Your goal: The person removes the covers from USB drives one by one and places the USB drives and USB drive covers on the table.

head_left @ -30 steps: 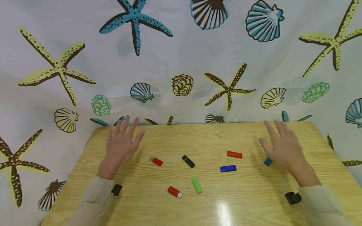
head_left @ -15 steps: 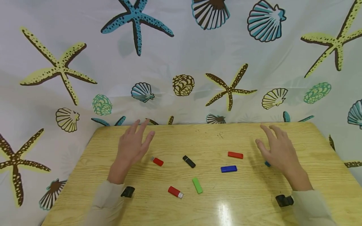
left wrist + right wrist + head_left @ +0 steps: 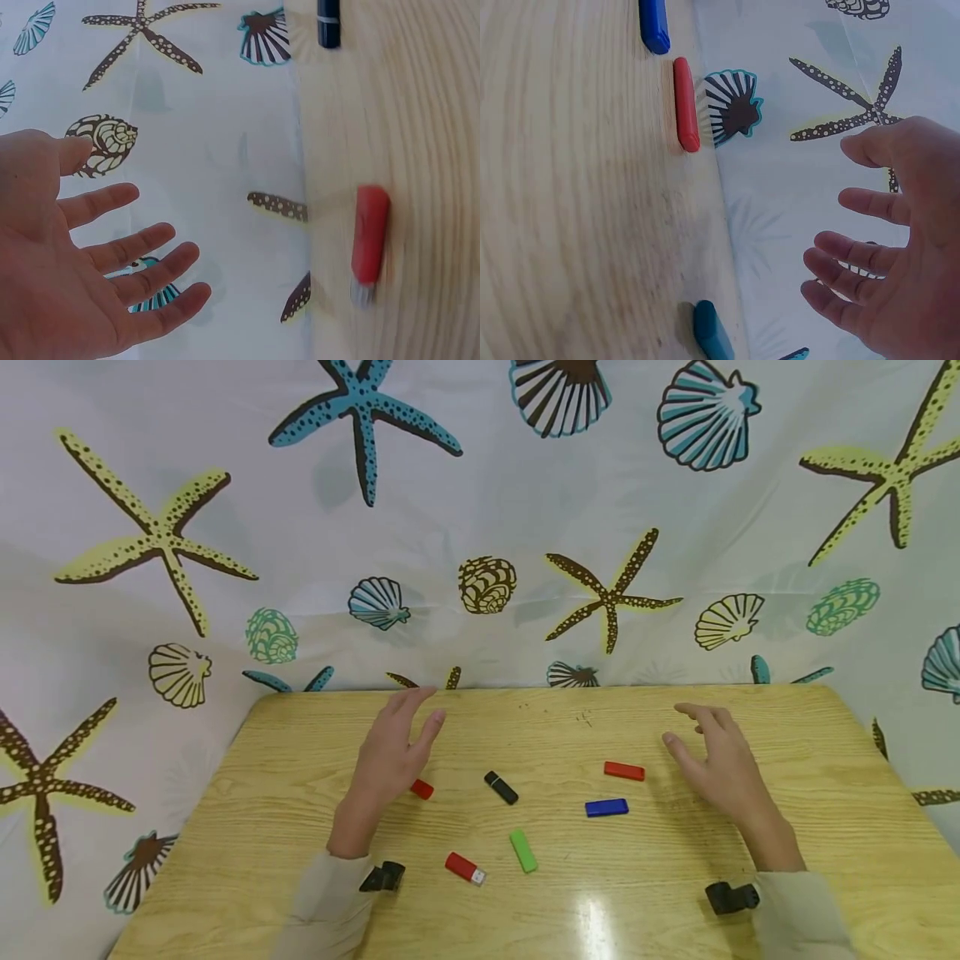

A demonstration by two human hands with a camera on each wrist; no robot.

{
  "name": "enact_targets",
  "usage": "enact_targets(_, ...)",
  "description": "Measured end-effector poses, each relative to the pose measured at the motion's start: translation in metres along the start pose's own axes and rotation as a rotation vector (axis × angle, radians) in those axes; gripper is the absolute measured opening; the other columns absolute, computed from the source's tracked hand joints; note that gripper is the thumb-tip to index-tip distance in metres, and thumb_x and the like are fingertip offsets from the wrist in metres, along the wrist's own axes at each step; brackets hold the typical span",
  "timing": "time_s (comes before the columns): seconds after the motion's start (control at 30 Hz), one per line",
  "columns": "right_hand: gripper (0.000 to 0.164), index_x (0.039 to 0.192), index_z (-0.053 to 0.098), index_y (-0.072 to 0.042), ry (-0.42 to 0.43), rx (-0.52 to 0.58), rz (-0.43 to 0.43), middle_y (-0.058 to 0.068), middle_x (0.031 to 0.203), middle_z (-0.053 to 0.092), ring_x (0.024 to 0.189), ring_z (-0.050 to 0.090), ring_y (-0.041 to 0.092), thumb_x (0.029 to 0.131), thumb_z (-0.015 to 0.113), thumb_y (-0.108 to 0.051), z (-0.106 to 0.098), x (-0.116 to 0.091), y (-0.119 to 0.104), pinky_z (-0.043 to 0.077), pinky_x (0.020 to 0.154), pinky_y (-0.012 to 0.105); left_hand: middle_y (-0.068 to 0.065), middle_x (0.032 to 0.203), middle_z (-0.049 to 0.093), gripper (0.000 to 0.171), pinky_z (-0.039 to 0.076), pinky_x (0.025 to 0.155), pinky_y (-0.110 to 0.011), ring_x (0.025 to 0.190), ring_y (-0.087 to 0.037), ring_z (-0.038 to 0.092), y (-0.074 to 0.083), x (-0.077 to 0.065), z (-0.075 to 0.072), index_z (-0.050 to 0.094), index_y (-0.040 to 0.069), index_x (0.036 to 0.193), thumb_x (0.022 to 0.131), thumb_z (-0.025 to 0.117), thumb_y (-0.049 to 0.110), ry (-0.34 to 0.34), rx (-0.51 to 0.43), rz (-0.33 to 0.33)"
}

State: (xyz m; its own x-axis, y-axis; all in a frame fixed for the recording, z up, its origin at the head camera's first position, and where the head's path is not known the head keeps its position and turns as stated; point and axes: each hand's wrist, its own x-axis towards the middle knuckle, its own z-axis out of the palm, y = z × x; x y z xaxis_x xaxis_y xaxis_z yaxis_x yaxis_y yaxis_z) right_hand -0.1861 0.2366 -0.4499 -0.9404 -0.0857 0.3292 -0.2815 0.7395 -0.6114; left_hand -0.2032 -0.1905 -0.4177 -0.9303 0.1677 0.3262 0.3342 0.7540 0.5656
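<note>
My left hand (image 3: 386, 756) hovers above the table's left half, fingers spread and relaxed, holding nothing. Beneath it lies a red USB stick (image 3: 422, 789), partly covered in the head view; its metal plug shows in the left wrist view (image 3: 370, 240). A black USB stick (image 3: 501, 787) lies to its right. Over the right side hangs my right hand (image 3: 722, 772), loosely bent and holding nothing. It hides a teal stick (image 3: 712, 330) from the head view. Left of this hand are a red stick (image 3: 624, 771) and a blue stick (image 3: 607, 808).
Nearer the front lie a green stick (image 3: 523, 851) and another red USB stick (image 3: 465, 869) with its metal plug showing. All rest apart on the wooden table (image 3: 247, 793). A sheet printed with starfish and shells (image 3: 420, 527) hangs behind the table's back edge.
Both hands have moved inward, the left to the right and the right to the left. The left now covers part of the red USB stick; the right covers the teal one. The sticks stay put.
</note>
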Motion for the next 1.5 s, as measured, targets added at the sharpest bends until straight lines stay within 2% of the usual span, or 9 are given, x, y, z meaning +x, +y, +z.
enact_targets(0.23,0.043,0.14,0.055,-0.003,-0.035,0.18,0.03,0.022,0.128,0.058,0.109,0.061,0.037,0.105,0.062,-0.027,0.01,-0.003,0.001,0.053,0.09,0.054,-0.018,0.144,0.055,0.045,0.049,0.099,-0.057,0.124,-0.039,0.057,0.016,-0.002,0.012,0.055,0.004,0.145,0.107,0.058,0.028,0.039,-0.133,0.002)
enact_targets(0.37,0.045,0.142,0.054,-0.003,-0.088,0.243,0.074,0.023,0.129,0.059,0.111,0.063,0.036,0.105,0.061,-0.028,0.015,-0.005,0.003,0.055,0.089,0.038,-0.015,0.143,0.057,0.043,0.052,0.092,-0.057,0.122,-0.039,0.059,0.024,-0.004,0.021,0.057,0.005,0.144,0.105,0.061,0.023,0.047,-0.228,-0.01)
enact_targets(0.47,0.047,0.143,0.053,-0.004,-0.131,0.277,0.115,0.022,0.13,0.059,0.113,0.063,0.037,0.105,0.062,-0.03,0.019,-0.007,0.005,0.054,0.09,0.036,-0.014,0.142,0.058,0.042,0.053,0.09,-0.055,0.12,-0.037,0.061,0.029,-0.005,0.029,0.057,0.006,0.144,0.105,0.062,0.021,0.047,-0.302,-0.012)
enact_targets(0.6,0.049,0.144,0.052,-0.004,-0.179,0.333,0.161,0.022,0.131,0.059,0.116,0.061,0.038,0.105,0.063,-0.03,0.026,-0.01,0.008,0.054,0.091,0.042,-0.013,0.137,0.061,0.039,0.056,0.087,-0.052,0.114,-0.033,0.064,0.033,-0.005,0.042,0.059,0.008,0.142,0.104,0.063,0.019,0.053,-0.4,-0.033)
enact_targets(0.8,0.048,0.142,0.053,-0.002,-0.22,0.399,0.202,0.019,0.126,0.06,0.114,0.061,0.035,0.103,0.066,-0.025,0.035,-0.011,0.01,0.052,0.087,0.026,-0.012,0.131,0.063,0.037,0.056,0.088,-0.051,0.111,-0.033,0.066,0.037,-0.004,0.056,0.061,0.011,0.139,0.103,0.064,0.018,0.042,-0.52,-0.083)
enact_targets(1.07,0.04,0.133,0.06,0.0,-0.248,0.348,0.17,0.017,0.119,0.066,0.103,0.064,0.027,0.099,0.071,-0.018,0.041,-0.009,0.01,0.053,0.085,0.023,-0.017,0.13,0.064,0.037,0.056,0.091,-0.052,0.113,-0.037,0.066,0.042,0.003,0.062,0.062,0.011,0.139,0.103,0.065,0.019,0.039,-0.613,-0.094)
enact_targets(1.2,0.035,0.129,0.065,-0.003,-0.261,0.289,0.161,0.013,0.116,0.068,0.101,0.061,0.025,0.096,0.074,-0.013,0.044,-0.01,0.01,0.052,0.084,0.028,-0.021,0.13,0.063,0.037,0.055,0.094,-0.052,0.113,-0.037,0.066,0.043,0.008,0.063,0.061,0.007,0.139,0.103,0.064,0.016,0.031,-0.664,-0.077)
enact_targets(1.4,0.028,0.121,0.071,-0.005,-0.293,0.229,0.144,0.009,0.112,0.069,0.098,0.059,0.024,0.094,0.076,-0.009,0.047,-0.013,0.007,0.051,0.081,0.036,-0.02,0.128,0.063,0.036,0.054,0.09,-0.057,0.107,-0.035,0.067,0.045,0.003,0.061,0.06,0.006,0.139,0.104,0.063,0.011,-0.006,-0.75,-0.137)
enact_targets(1.5,0.025,0.119,0.072,-0.006,-0.286,0.213,0.143,0.009,0.111,0.07,0.098,0.059,0.025,0.094,0.076,-0.008,0.047,-0.012,0.007,0.05,0.082,0.04,-0.019,0.129,0.063,0.036,0.054,0.092,-0.057,0.109,-0.04,0.066,0.046,0.003,0.065,0.06,0.006,0.139,0.104,0.063,0.012,-0.016,-0.78,-0.128)
